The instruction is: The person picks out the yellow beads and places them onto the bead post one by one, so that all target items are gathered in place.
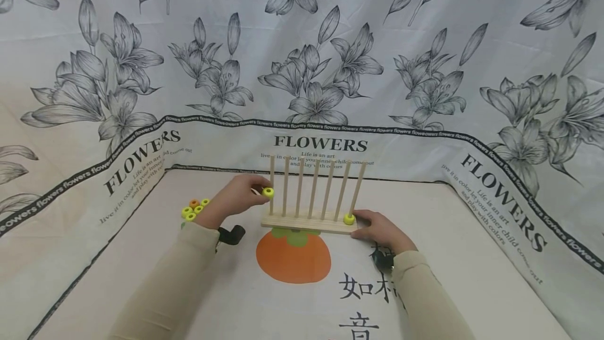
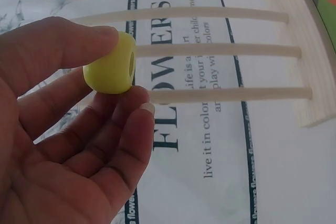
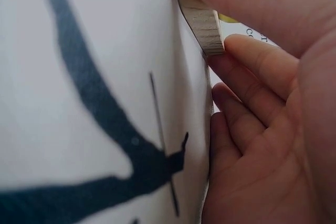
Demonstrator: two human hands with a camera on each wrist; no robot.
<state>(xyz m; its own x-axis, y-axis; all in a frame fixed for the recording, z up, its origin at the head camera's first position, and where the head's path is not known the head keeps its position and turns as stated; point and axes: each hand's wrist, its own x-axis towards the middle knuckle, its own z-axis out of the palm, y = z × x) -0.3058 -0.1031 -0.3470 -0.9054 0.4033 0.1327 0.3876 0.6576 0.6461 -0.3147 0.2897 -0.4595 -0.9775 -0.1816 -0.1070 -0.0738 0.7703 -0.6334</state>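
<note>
My left hand [image 1: 236,198] pinches a yellow bead [image 2: 109,69] between thumb and fingers, its hole showing at one side. In the head view the bead is beside the upper half of the leftmost peg of a wooden peg rack [image 1: 306,223]. Several upright pegs stand in a row along the rack's base. At the other end, my right hand [image 1: 381,230] holds the base, thumb along its front and fingers around the end [image 3: 212,38]. Another yellow bead [image 1: 348,219] sits low on the rightmost peg.
Left of the rack lies a cluster of several yellow beads [image 1: 190,216] with an orange bead [image 1: 194,203], partly behind the left forearm. The tablecloth bears a printed orange persimmon [image 1: 293,258] and black characters. A flower-print curtain [image 1: 321,93] hangs behind and along the sides.
</note>
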